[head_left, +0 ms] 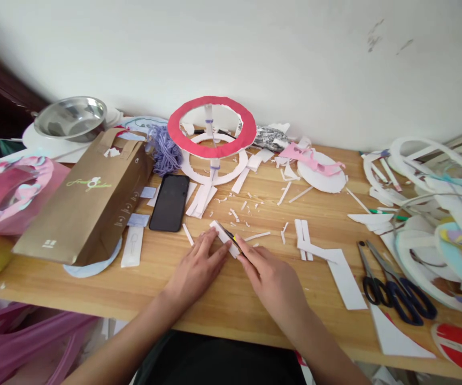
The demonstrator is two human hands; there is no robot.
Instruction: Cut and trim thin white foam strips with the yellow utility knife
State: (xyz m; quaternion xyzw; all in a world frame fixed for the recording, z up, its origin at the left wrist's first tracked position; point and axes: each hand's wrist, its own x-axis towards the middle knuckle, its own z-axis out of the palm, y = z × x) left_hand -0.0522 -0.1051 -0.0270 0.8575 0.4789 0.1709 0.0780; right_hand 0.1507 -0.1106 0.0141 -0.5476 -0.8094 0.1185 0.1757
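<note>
Strip: white, narrow, flat on the table near its front edge, between the two hands. Long axis slanted, one end pointing far-left toward the wall, the other near-right toward the right hand.
Left hand: palm down, fingers stretched forward, pinning the strip from its left side. Whether the fingers closed round its edges could not be told.
Right hand: curled firmly around the cutter, at the strip's near-right end.
Cutter: black and yellow, slender; pointed far-left, its length roughly parallel to the strip and along the strip's right side. Blade contact too small to make out.
Scraps: white shavings and slivers, scattered just beyond the strip.
Stand: red ring above a white ring, joined by uprights; beyond the scraps, near the wall.
Phone: dark screen up, left of the strip, long axis running away from the person.
Bag: brown, lying left of the phone, handle end toward the wall.
Offcuts: white pieces, right of the right hand, some overlapping.
Scissors: two pairs, far right, handles nearer the person, tips toward the wall.
</note>
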